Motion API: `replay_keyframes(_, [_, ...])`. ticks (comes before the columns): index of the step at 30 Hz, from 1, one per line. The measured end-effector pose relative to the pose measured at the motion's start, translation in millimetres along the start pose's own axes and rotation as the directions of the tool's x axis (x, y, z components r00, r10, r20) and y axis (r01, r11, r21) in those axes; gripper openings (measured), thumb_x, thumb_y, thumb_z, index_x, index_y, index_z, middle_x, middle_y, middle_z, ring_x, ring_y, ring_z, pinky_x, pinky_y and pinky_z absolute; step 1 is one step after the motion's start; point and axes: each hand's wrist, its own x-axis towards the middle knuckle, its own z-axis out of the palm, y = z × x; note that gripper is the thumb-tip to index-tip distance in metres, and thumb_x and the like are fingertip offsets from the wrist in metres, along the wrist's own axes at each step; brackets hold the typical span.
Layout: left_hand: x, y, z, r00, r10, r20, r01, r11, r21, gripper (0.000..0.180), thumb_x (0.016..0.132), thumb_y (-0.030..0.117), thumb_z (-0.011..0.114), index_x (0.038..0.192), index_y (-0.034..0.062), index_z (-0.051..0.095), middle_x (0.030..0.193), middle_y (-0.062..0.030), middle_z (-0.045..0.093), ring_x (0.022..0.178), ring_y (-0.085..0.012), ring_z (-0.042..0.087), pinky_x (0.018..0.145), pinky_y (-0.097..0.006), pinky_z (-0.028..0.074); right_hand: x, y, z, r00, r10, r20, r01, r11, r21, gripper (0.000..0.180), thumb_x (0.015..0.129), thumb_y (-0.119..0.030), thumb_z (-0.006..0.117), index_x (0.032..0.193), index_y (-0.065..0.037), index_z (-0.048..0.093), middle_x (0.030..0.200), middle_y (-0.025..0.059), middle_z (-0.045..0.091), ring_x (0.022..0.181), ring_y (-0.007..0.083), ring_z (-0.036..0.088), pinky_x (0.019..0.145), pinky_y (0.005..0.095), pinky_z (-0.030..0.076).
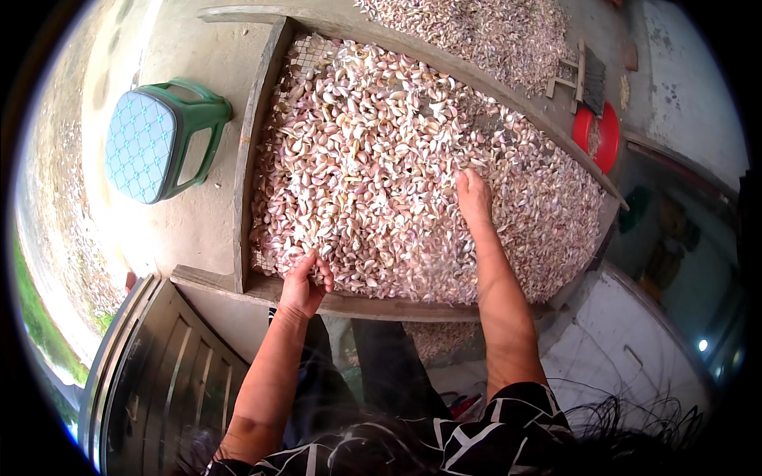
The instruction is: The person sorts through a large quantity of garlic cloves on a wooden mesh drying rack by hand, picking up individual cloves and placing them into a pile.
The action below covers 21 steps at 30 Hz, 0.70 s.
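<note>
Many loose garlic cloves [373, 159], pale with pinkish skins, lie over a wire mesh [313, 51] inside a wooden-framed tray [262, 135]. My left hand [305, 284] is above the near left corner, its fingers curled and the thumb close to them. Whatever that hand pinches is too small to make out. Toward the middle right of the cloves, my right hand [474, 197] is closed with its back toward me. Its fingertips are hidden, and I cannot see what they hold.
A green stool [143, 147] with a light blue patterned seat stands left of the tray. Beyond the frame's far side lies another heap of garlic [492, 36]. A red basin [607, 139] sits at the far right, and a dark panelled door [171, 381] is at the near left.
</note>
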Motion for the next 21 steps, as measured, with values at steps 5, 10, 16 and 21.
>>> replay_keyframes(5, [-2, 0, -9, 0.999, -0.001, -0.04, 0.001, 1.0, -0.003, 0.022, 0.083, 0.027, 0.047, 0.07, 0.0083, 0.046, 0.062, -0.0037, 0.048, 0.054, -0.016, 0.045, 0.047, -0.027, 0.037, -21, -34, 19, 0.963, -0.233, -0.132, 0.218, 0.968, -0.123, 0.018, 0.076, -0.02, 0.054, 0.09, -0.01, 0.052, 0.092, 0.0096, 0.049, 0.085, 0.026, 0.047, 0.069, 0.0351, 0.041])
replay_keyframes(10, [-1, -3, -13, 0.999, 0.004, -0.036, -0.003, 1.0, 0.031, 0.022, 0.083, 0.026, 0.047, 0.07, 0.0084, 0.046, 0.061, -0.0038, 0.048, 0.053, -0.0161, 0.045, 0.047, -0.028, 0.037, 8, -86, 41, 0.938, -0.336, -0.086, 0.32, 0.933, -0.163, 0.025, 0.073, -0.02, 0.058, 0.095, -0.015, 0.049, 0.097, 0.0085, 0.044, 0.088, 0.0217, 0.046, 0.075, 0.0366, 0.042])
replay_keyframes(16, [0, -10, -13, 1.0, -0.007, -0.006, 0.007, 0.999, 0.039, 0.023, 0.083, 0.026, 0.046, 0.07, 0.0069, 0.046, 0.061, -0.0039, 0.048, 0.052, -0.0168, 0.047, 0.046, -0.029, 0.039, -3, -75, 55, 0.993, -0.115, -0.006, 0.112, 0.946, 0.303, 0.012, 0.079, -0.014, 0.049, 0.086, -0.005, 0.053, 0.075, 0.0096, 0.053, 0.067, 0.0228, 0.054, 0.058, 0.0317, 0.043])
replay_keyframes(21, [-5, -11, -13, 0.999, -0.015, -0.052, 0.019, 0.997, 0.077, 0.025, 0.084, 0.028, 0.045, 0.069, 0.008, 0.045, 0.062, -0.004, 0.045, 0.053, -0.0173, 0.043, 0.047, -0.029, 0.036, -43, -45, 46, 0.965, 0.197, 0.175, -0.261, 0.791, 0.553, 0.015, 0.08, -0.016, 0.049, 0.085, -0.002, 0.055, 0.065, 0.0059, 0.055, 0.057, 0.0153, 0.051, 0.054, 0.0274, 0.041])
